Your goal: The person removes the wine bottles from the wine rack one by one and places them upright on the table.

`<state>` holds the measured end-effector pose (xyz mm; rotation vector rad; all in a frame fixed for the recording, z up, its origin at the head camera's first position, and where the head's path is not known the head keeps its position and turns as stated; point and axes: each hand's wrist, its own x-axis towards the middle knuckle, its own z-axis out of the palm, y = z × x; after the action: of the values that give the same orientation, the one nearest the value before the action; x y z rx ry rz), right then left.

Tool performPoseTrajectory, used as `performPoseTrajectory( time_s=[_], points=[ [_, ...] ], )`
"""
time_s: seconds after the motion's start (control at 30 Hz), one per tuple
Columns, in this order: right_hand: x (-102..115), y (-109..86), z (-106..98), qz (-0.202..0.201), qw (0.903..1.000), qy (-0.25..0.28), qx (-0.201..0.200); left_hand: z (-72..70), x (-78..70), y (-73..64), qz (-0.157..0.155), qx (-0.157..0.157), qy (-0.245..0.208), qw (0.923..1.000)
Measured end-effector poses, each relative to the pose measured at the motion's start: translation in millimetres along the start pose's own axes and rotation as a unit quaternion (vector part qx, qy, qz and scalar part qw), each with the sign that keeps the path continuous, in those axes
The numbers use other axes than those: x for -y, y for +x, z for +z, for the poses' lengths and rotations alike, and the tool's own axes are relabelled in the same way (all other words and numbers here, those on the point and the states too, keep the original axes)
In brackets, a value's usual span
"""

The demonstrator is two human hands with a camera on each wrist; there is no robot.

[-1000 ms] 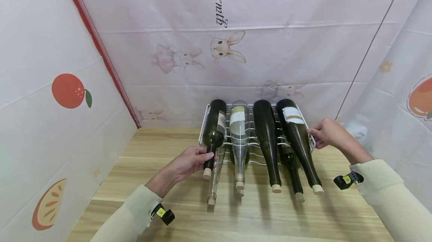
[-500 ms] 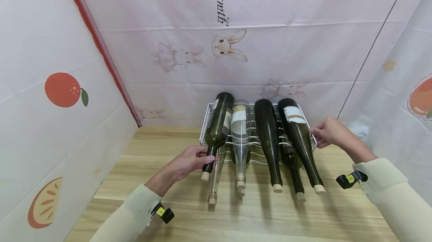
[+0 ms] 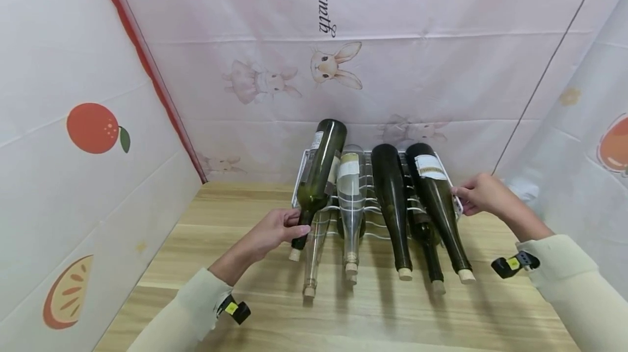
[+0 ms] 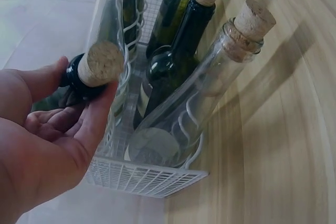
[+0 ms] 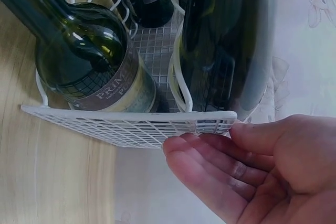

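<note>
In the head view my left hand grips the neck of a dark green wine bottle. It lies tilted over the left end of a white wire wine rack, its base raised toward the back wall. The left wrist view shows its cork poking out past my thumb and fingers. At the rack's right end my right hand holds the side panel. Seen from the right wrist, the thumb sits at the corner of the mesh panel and the fingers lie against its outside.
The upper tier also holds a clear bottle, a dark bottle and a white-labelled dark bottle. Below lie a clear bottle and a dark one, among others. The wooden table meets a printed cloth wall behind.
My left hand has shifted slightly left and tilted the bottle; its base has risen and swung right above the rack. My right hand has stayed on the rack's side.
</note>
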<state>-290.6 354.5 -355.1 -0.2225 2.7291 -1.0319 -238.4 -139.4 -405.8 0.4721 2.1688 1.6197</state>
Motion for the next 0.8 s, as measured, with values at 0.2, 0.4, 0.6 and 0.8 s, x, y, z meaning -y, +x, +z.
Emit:
performPoseTrajectory(
  time_s=[0.2, 0.4, 0.6, 0.8],
  points=[
    [0.0, -1.1, -0.9, -0.006, 0.9999, -0.013, -0.009, 3.5, 0.7, 1.2, -0.019, -0.012, 0.006, 0.9997],
    [1.6, -5.1, -2.0, -0.054, 0.9918, -0.099, -0.061, 6.5, -3.9, -0.5, -0.01, -0.063, 0.083, 0.9945],
    [1.9, -10.5, 3.0, -0.12, 0.968, -0.163, -0.148, 6.0, -12.4, -2.5, 0.003, -0.098, 0.144, 0.9847],
    [3.9, -15.6, 9.0, -0.198, 0.9311, -0.189, -0.242, 8.2, -20.5, -1.7, 0.011, -0.134, 0.204, 0.9698]
  ],
)
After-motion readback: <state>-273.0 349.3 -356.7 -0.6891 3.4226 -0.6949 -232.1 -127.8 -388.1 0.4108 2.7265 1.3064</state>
